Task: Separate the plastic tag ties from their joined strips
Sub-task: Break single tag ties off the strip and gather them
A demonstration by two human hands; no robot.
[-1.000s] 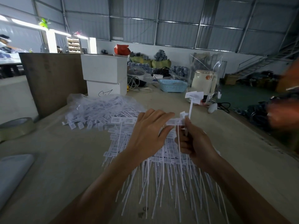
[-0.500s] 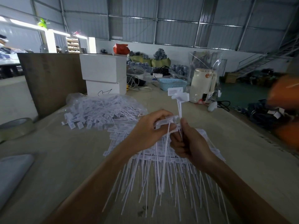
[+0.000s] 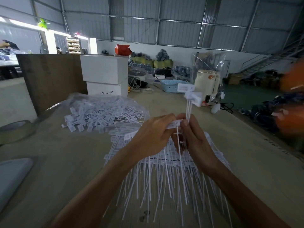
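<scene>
**Bundle grows in the right hand, strips left to split**

Since half a second ago the hands have closed together and the upright bundle of freed ties [image 3: 189, 102] shows more heads, tags blurred above the right hand [image 3: 195, 142], whose fingers curl round the stems. Left hand [image 3: 153, 137] pinches the tag end of a joined strip [image 3: 174, 125] right against the right thumb, its tails hanging down between the wrists.

Progress, by my read: well under way, far from over. A heap of loose ties [image 3: 102, 112] lies on clear plastic, back left; a fan of joined strips [image 3: 164, 170] waits on the table [image 3: 65, 162] under the forearms.

Room: bare tabletop to the left, tape roll [image 3: 14, 130] near the left edge, white boxes [image 3: 105, 74] behind the heap, the right edge close by.
</scene>
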